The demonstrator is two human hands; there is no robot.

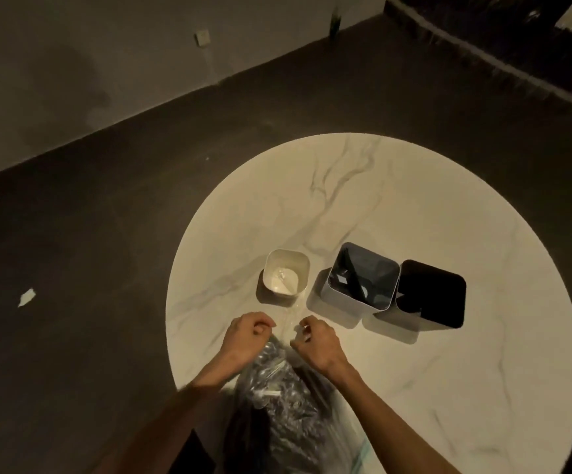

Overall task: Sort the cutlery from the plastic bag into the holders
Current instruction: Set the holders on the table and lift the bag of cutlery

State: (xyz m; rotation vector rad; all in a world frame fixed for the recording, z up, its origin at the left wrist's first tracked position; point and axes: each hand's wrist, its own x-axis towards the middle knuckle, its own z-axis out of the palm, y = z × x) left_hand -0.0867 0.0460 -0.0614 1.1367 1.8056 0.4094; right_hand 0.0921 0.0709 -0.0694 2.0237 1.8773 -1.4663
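Note:
A clear plastic bag [288, 401] full of dark and silvery cutlery lies on the near part of the round marble table [448, 234]. My left hand [248, 333] and my right hand [315, 340] each pinch the bag's top edge, a short way apart, with fingers curled. Beyond them stand three square holders in a row: a small white holder [303, 265] on the left, a grey holder [342, 295] in the middle and a black holder [431, 295] touching it on the right. The grey holder shows dark shapes inside that I cannot identify.
The table sits over a dark floor [89, 268] with a scrap of white paper [26, 297] to the left. A wall runs along the far left, with a raised bed of plants [551, 39] at the far right. The light is dim.

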